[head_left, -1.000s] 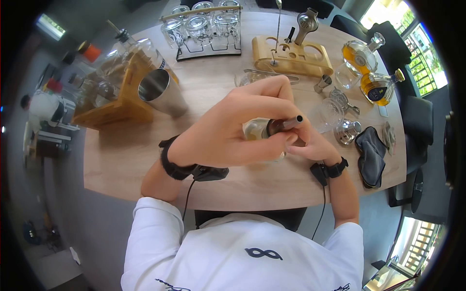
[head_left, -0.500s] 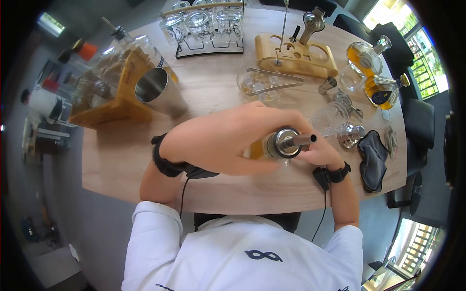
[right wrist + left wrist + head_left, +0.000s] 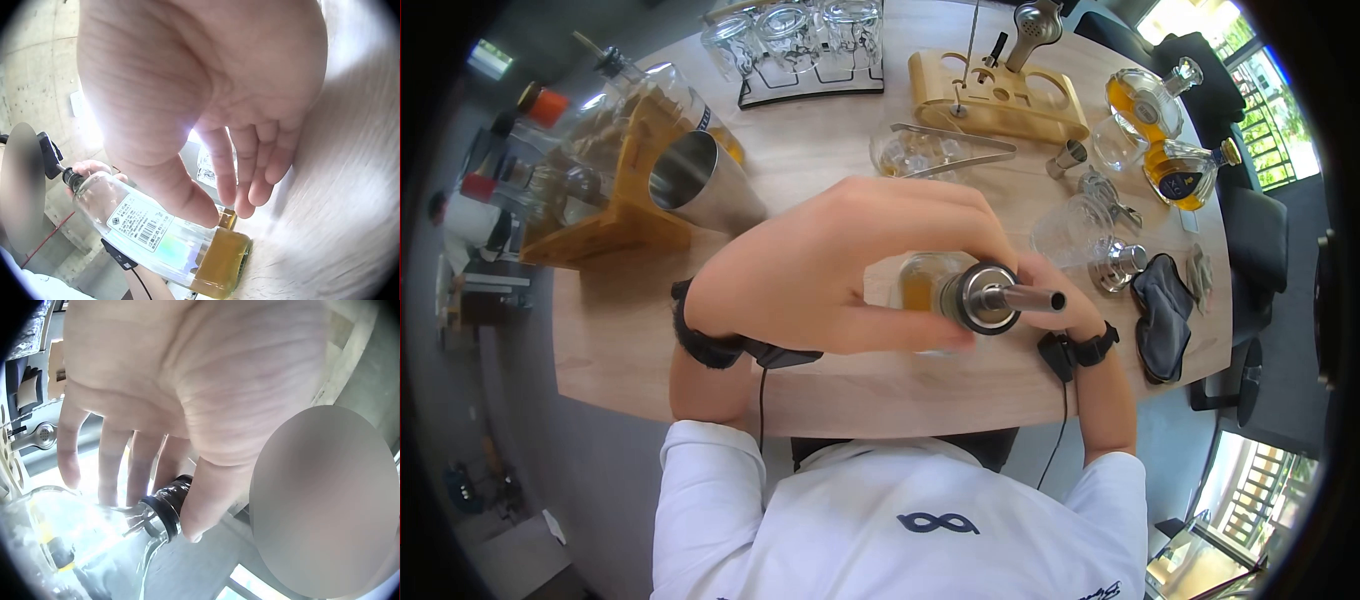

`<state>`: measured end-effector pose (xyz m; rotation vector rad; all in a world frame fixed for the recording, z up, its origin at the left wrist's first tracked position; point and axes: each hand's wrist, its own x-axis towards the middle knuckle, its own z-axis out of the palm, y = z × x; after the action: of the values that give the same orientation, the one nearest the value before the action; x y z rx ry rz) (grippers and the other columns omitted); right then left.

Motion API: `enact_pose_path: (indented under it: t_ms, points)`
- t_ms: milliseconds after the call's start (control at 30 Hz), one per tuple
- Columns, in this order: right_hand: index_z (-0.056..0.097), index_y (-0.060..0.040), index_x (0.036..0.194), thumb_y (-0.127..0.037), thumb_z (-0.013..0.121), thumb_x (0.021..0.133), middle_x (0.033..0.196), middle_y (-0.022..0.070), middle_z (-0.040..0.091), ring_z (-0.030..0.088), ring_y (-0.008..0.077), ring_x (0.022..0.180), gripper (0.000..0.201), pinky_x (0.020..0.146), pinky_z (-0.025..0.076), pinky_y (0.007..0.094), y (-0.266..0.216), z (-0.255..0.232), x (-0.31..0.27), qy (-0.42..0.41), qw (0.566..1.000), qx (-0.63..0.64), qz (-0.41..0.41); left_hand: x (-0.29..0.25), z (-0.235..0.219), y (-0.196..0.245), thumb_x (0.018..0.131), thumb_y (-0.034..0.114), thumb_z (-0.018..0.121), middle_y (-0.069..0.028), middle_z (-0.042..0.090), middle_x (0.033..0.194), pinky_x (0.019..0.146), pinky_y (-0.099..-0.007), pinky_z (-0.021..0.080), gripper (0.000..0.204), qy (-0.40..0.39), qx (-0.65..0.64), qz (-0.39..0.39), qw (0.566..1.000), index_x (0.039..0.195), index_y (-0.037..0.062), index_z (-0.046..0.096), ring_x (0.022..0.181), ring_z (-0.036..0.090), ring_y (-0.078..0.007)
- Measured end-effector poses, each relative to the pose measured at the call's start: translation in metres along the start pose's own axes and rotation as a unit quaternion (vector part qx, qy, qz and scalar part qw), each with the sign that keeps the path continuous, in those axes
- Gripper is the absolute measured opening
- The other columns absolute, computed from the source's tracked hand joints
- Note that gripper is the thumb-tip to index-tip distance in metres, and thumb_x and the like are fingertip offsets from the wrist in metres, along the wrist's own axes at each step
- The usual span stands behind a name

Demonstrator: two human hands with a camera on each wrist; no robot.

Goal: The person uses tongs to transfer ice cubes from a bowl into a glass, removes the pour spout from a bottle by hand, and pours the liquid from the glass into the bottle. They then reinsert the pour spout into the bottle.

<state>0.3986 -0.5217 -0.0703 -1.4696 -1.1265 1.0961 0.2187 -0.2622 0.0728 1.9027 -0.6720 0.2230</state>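
Note:
A clear glass bottle (image 3: 187, 250) with amber liquid at its base stands between my hands, a white label on its side. In its mouth sits a metal pour spout (image 3: 1025, 298) with a dark collar (image 3: 161, 515). My left hand (image 3: 830, 265) pinches the bottle at this collar, thumb on one side and fingers on the other. My right hand (image 3: 1055, 295) is low beside the bottle, partly hidden behind the spout in the head view. Its thumb (image 3: 197, 203) overlaps the bottle in the right wrist view, the fingers (image 3: 250, 169) extended and loosely bent.
Left stand a metal shaker tin (image 3: 710, 185) and a wooden bottle rack (image 3: 625, 200). Farther back are a glass rack (image 3: 810, 85), tongs (image 3: 970, 162) over a bowl of ice (image 3: 905, 155), and a wooden tool stand (image 3: 990, 110). A jigger (image 3: 1065, 158), decanters (image 3: 1175, 185) and a dark cloth (image 3: 1162, 320) lie right.
My left hand's fingers have shifted from around the spout down to the collar, so the spout's metal top now shows. The whole scene has shifted slightly left in the head view.

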Motion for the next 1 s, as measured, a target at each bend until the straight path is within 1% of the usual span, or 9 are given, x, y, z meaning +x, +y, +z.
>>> enact_pose_path:
  t_ms: [100,333,467,567,633,700,867,933,1000]
  points:
    - [0.068,0.0002,0.127,-0.004,0.075,0.090,0.112,0.0060,0.073,0.066,0.0151,0.105,0.038,0.100,0.053,0.0323,0.002,-0.001,0.001,-0.003,1.000,0.007,-0.006,0.000,-0.001,-0.004,0.081,0.004,0.087,-0.0154,0.075,0.120,0.093,-0.0374,0.056,0.038,-0.012,-0.014,-0.019,1.000,0.117,-0.0014,0.074,0.105,0.072,-0.0286]
    - [0.069,0.0003,0.126,-0.004,0.075,0.090,0.112,0.0058,0.073,0.066,0.0150,0.105,0.037,0.099,0.053,0.0319,0.004,0.000,0.002,0.003,1.000,-0.007,0.001,-0.001,-0.005,-0.014,0.077,0.005,0.086,-0.0145,0.074,0.120,0.093,-0.0368,0.056,0.040,-0.049,-0.021,-0.027,0.998,0.115,0.0001,0.075,0.104,0.072,-0.0281]
    - [0.069,0.0002,0.126,-0.004,0.075,0.090,0.113,0.0056,0.073,0.066,0.0148,0.105,0.037,0.099,0.053,0.0316,0.005,0.000,0.003,-0.005,1.000,-0.006,-0.017,-0.001,-0.004,-0.014,0.075,0.005,0.082,-0.0142,0.073,0.120,0.093,-0.0376,0.055,0.042,-0.049,-0.024,-0.031,0.998,0.115,0.0005,0.074,0.104,0.071,-0.0286]
    - [0.068,-0.0002,0.126,-0.003,0.075,0.090,0.113,0.0056,0.072,0.066,0.0148,0.105,0.036,0.099,0.053,0.0317,0.006,0.001,0.002,-0.004,1.000,-0.019,-0.007,-0.001,-0.007,-0.010,0.074,0.004,0.080,-0.0143,0.072,0.122,0.095,-0.0379,0.054,0.044,-0.066,-0.020,-0.040,0.997,0.117,0.0005,0.073,0.106,0.070,-0.0288]
    - [0.068,-0.0005,0.126,-0.003,0.075,0.090,0.112,0.0055,0.072,0.066,0.0149,0.105,0.036,0.099,0.053,0.0319,0.008,0.001,0.002,-0.002,1.000,0.005,-0.005,-0.001,-0.008,-0.010,0.074,0.003,0.079,-0.0144,0.071,0.123,0.096,-0.0380,0.054,0.045,-0.076,-0.015,-0.049,0.996,0.118,0.0005,0.073,0.108,0.069,-0.0289]
    - [0.068,-0.0007,0.126,-0.003,0.075,0.090,0.111,0.0054,0.072,0.066,0.0149,0.105,0.036,0.099,0.053,0.0320,0.008,0.000,0.002,-0.004,1.000,0.010,-0.007,-0.002,-0.008,-0.013,0.076,0.004,0.080,-0.0148,0.069,0.127,0.099,-0.0383,0.053,0.048,-0.090,-0.022,-0.048,0.995,0.122,0.0007,0.071,0.112,0.068,-0.0295]
    - [0.069,-0.0013,0.126,-0.003,0.076,0.090,0.111,0.0051,0.072,0.066,0.0148,0.105,0.037,0.099,0.053,0.0319,0.003,0.001,0.003,-0.006,1.000,0.018,0.000,-0.003,-0.004,-0.019,0.078,0.008,0.085,-0.0149,0.068,0.130,0.101,-0.0390,0.052,0.052,-0.091,-0.021,-0.045,0.995,0.127,0.0014,0.068,0.115,0.066,-0.0304]
    - [0.069,-0.0013,0.126,-0.003,0.076,0.090,0.112,0.0048,0.073,0.066,0.0146,0.105,0.037,0.099,0.053,0.0320,0.004,0.002,0.002,-0.001,0.999,0.004,0.036,-0.004,-0.002,-0.020,0.079,0.010,0.086,-0.0147,0.068,0.130,0.101,-0.0393,0.053,0.053,-0.094,-0.024,-0.049,0.994,0.128,0.0020,0.068,0.115,0.066,-0.0307]
    - [0.069,-0.0013,0.125,-0.003,0.077,0.090,0.112,0.0044,0.072,0.066,0.0144,0.105,0.037,0.099,0.053,0.0320,0.007,0.001,0.002,-0.002,1.000,-0.007,0.028,-0.004,0.001,-0.021,0.077,0.017,0.091,-0.0155,0.068,0.130,0.102,-0.0411,0.052,0.062,-0.110,-0.010,-0.063,0.992,0.132,0.0031,0.066,0.116,0.066,-0.0334]
